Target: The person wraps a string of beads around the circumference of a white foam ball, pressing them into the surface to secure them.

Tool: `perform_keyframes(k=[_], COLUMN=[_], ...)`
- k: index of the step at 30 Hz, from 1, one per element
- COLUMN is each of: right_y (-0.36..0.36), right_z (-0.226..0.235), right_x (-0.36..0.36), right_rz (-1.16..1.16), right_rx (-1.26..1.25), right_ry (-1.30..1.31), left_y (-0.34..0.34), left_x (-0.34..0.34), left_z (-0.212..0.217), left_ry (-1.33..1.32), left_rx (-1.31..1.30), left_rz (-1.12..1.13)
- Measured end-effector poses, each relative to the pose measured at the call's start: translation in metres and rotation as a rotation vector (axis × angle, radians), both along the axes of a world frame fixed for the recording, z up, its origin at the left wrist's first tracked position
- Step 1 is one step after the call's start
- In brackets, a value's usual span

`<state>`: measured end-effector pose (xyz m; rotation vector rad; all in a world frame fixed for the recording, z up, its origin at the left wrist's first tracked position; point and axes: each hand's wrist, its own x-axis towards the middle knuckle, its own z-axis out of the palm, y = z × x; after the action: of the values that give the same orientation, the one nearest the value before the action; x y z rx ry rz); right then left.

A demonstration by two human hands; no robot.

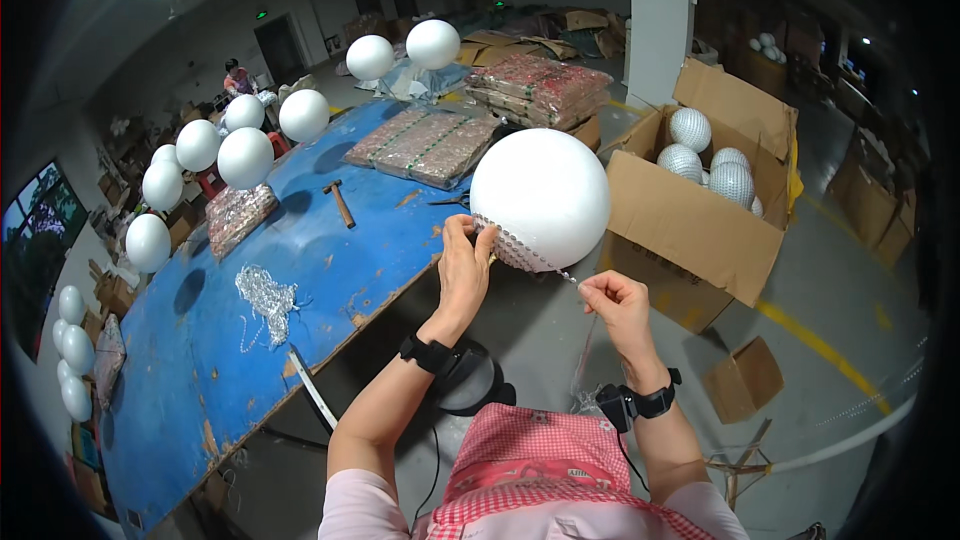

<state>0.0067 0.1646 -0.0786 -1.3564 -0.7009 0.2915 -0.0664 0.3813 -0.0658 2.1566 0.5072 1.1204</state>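
A large white ball [545, 185] is right in front of me, with rows of small shiny beads [515, 248] wrapped round its lower part. My left hand [465, 270] is closed against the ball's lower left edge, thumb by the beaded rows. From the ball's underside a short beaded strand [566, 276] runs out to my right hand [618, 308], which pinches its end between thumb and fingertips. What supports the ball from below is hidden. A silvery heap of loose bead strands [266, 302] lies on the blue table [240, 380].
A hammer [340, 204], dark scissors [452, 201] and a wrapped flat pack [425, 145] lie on the table. Several white balls [245, 157] stand along its far side. To my right, an open carton [690, 230] holds silvery balls [690, 130]. A person [238, 78] is far behind.
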Motion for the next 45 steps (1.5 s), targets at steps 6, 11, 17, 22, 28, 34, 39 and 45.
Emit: perform_keyframes(k=[6, 11, 17, 22, 28, 34, 39, 45], right_y=[0.006, 0.005, -0.004, 0.004, 0.007, -0.01, -0.004, -0.003], right_z=[-0.026, -0.029, 0.0, -0.021, -0.031, -0.002, -0.014, -0.031], right_x=[0.01, 0.006, -0.02, 0.0, 0.003, -0.017, -0.008, 0.002], right_rz=[0.001, -0.004, 0.101, 0.053, 0.0, -0.032, -0.076, -0.126], right_rx=[-0.031, -0.065, -0.042, -0.037, -0.009, -0.001, -0.03, -0.021], right_ry=[0.048, 0.071, 0.059, 0.057, 0.061, 0.017, -0.035, -0.022], left_y=[0.005, 0.003, 0.004, 0.016, 0.017, 0.003, 0.004, 0.008], left_x=[0.001, -0.003, -0.002, 0.004, 0.003, -0.006, -0.007, -0.004], left_z=[-0.004, -0.004, -0.007, -0.018, -0.014, 0.003, 0.004, -0.003], left_ry=[0.056, 0.107, 0.116, 0.007, 0.0, 0.023, -0.016, 0.051], left_rx=[-0.201, -0.039, -0.068, -0.215, -0.584, -0.561, -0.567, -0.507], left_rz=[-0.145, -0.152, -0.112, -0.165, -0.283, -0.191, -0.27, -0.232])
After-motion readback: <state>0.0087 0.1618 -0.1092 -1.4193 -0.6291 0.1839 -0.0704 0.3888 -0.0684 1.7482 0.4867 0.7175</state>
